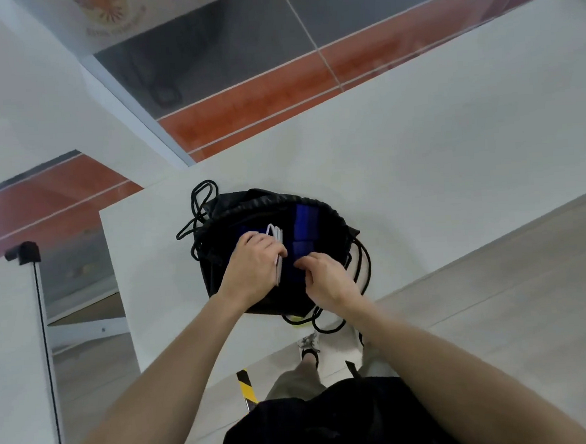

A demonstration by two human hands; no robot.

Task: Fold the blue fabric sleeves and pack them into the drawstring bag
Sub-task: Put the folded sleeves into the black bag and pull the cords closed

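**Packing the blue sleeves into the bag**

A white surface runs across the frame, with orange and grey floor beyond it at the top. At far left a black clamp sits on the corner of a second white panel.

The drawstring bag lies in the middle of the frame near the surface's front edge. Its mouth is spread wide toward me and its black cords loop out at the upper left and lower right.

My left hand is curled over a thin white-edged stack standing on edge in the bag; I cannot tell whether that is sleeve trim. Just right of it, the blue fabric sleeves lie folded inside the bag. Their long axis runs from my hands up toward the bag's far rim.

My right hand has its fingers bent, pinching the near end of the blue fabric.

The sleeves look light, soft and limp, so I expect a fold to slump unless held across its width, near the creased end. The bag looks thin and slack; its rim will likely need holding open.
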